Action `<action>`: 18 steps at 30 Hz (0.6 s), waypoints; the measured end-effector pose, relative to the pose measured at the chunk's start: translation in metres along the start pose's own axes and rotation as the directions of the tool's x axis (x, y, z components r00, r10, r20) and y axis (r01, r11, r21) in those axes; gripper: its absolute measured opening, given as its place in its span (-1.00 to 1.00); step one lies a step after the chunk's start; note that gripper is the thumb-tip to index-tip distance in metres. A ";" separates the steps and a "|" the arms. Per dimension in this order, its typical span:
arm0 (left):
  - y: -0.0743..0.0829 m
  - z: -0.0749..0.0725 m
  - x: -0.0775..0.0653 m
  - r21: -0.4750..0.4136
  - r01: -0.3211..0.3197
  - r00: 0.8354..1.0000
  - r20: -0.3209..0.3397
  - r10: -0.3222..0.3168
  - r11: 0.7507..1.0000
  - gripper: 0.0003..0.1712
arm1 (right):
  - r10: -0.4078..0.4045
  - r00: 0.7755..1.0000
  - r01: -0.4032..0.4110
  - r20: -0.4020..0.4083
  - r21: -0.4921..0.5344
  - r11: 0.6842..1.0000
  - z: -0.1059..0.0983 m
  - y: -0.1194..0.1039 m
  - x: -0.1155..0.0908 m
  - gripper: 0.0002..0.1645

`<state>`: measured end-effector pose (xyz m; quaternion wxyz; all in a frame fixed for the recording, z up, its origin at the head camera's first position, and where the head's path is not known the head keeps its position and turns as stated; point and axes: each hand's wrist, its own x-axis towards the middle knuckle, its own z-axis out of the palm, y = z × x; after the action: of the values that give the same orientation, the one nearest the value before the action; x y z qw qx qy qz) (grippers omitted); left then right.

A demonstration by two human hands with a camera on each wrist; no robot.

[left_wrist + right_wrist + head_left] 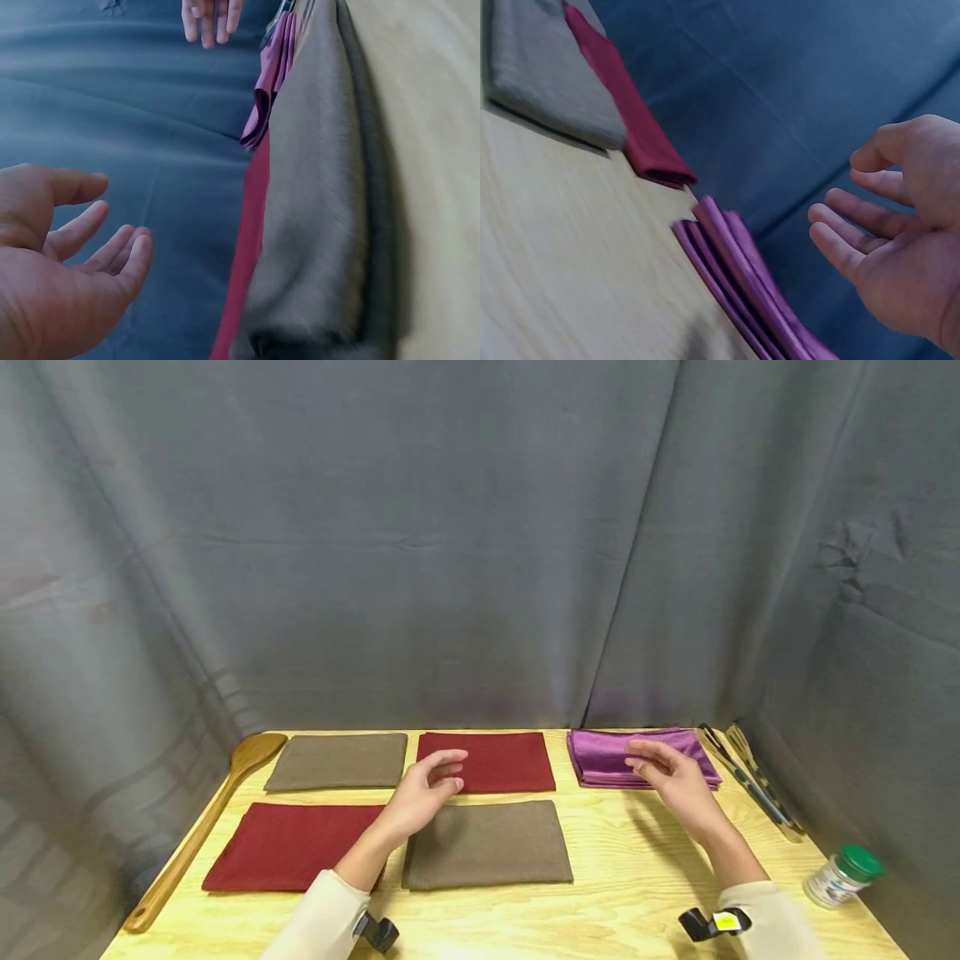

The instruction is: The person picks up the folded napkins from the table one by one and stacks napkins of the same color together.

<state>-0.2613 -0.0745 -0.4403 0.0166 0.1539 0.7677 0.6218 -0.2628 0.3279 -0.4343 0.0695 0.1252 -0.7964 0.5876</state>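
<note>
My left hand (422, 795) hovers over the table between the folded cloths, fingers loosely bent and holding nothing. Below it lie a grey-brown folded cloth (491, 847) and a dark red folded cloth (292, 843). Behind them are a second dark red folded cloth (495, 764) and a second grey-brown one (337, 762). At the back right, my right hand (678, 789) is raised near a shiny purple folded cloth (600, 756), its fingers relaxed around nothing. In the right wrist view the purple cloth (742, 285) shows several stacked layers, apart from the fingers (836, 251).
A long wooden spoon (202, 818) lies along the table's left edge. Along the right edge are tongs (750, 785) and a slotted utensil (761, 772) beside them. A small jar with a green lid (843, 877) stands at the front right. Grey curtains (450, 543) enclose the table.
</note>
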 end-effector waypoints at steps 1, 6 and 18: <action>-0.001 -0.003 -0.005 -0.003 0.005 1.000 -0.010 -0.005 1.000 -0.52 | -0.005 1.000 0.005 0.005 0.003 1.000 0.004 0.000 -0.001 -0.48; -0.008 -0.013 -0.029 0.008 0.024 0.999 -0.047 -0.023 1.000 -0.52 | -0.056 0.998 0.055 0.038 0.029 0.998 0.020 -0.001 -0.008 -0.52; -0.020 -0.027 -0.064 0.008 0.080 0.992 -0.101 -0.079 0.997 -0.48 | -0.051 0.995 0.048 0.085 0.039 0.998 0.054 0.002 -0.020 -0.57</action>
<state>-0.2103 -0.1206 -0.4640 0.0016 0.0916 0.7769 0.6229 -0.2427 0.2794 -0.4575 0.0473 0.1711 -0.7844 0.5943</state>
